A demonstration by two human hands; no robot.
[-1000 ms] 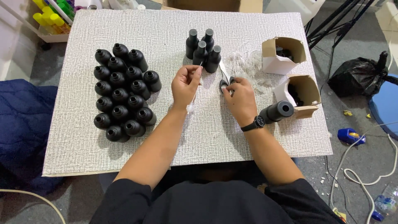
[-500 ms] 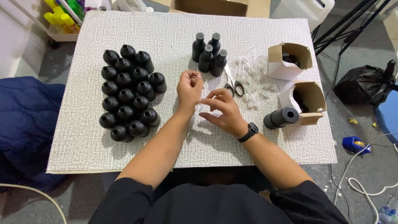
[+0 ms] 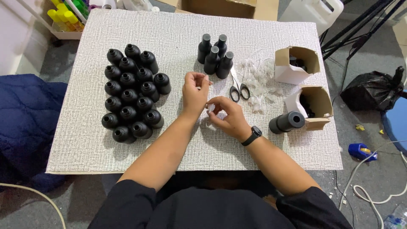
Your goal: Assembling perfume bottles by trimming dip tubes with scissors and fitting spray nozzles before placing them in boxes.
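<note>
My left hand (image 3: 194, 92) and my right hand (image 3: 227, 115) meet at the middle of the white textured table (image 3: 85, 140). Between them they pinch a small clear plastic piece (image 3: 210, 107); my right fingertips grip its lower end and my left fingers are closed above it. Black-handled scissors (image 3: 238, 87) lie flat just right of my hands, untouched. Behind my hands stand several capped black bottles (image 3: 214, 57). A pile of clear plastic pieces (image 3: 260, 80) lies right of the scissors.
A tight cluster of several uncapped black bottles (image 3: 130, 94) stands at the left. Two open cardboard boxes (image 3: 296, 63) (image 3: 317, 103) sit at the right edge, with one black bottle (image 3: 287, 122) lying on its side beside them. A black bag (image 3: 371, 90) and cables lie on the floor at right.
My right hand let go of the scissors, which now lie on the table, and moved left to join my left hand on the small plastic piece.
</note>
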